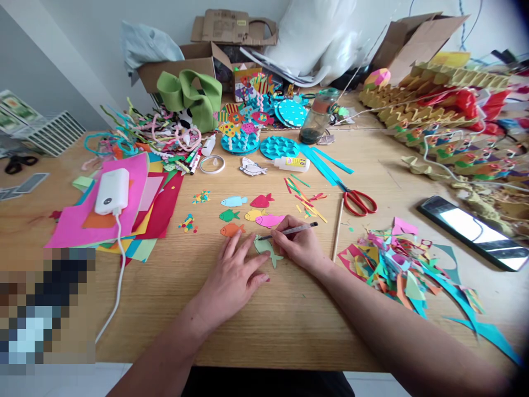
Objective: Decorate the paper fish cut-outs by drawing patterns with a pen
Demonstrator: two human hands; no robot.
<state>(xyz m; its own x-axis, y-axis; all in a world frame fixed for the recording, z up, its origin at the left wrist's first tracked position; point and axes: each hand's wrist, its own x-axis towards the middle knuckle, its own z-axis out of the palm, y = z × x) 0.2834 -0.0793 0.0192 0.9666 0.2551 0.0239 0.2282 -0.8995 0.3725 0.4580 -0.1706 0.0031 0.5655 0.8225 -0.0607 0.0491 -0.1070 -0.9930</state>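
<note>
A pale green paper fish (266, 249) lies on the wooden table between my two hands. My right hand (300, 245) grips a dark pencil (297, 229), its tip touching the fish near the head. Fingers spread, my left hand (236, 271) rests flat, with fingertips at the fish's left edge and over its body. Just above lie cut paper fish: blue (233, 202), red (263, 200), green (229, 215), orange (232, 229), yellow (255, 215) and pink (270, 220).
Red-handled scissors (360, 202) and a thin stick (338, 230) lie right of the fish. Paper scraps (397, 264) and a phone (475, 232) are further right. Coloured sheets (82, 220) hold a white power bank (112, 191) at left. A glue bottle (292, 164) lies behind.
</note>
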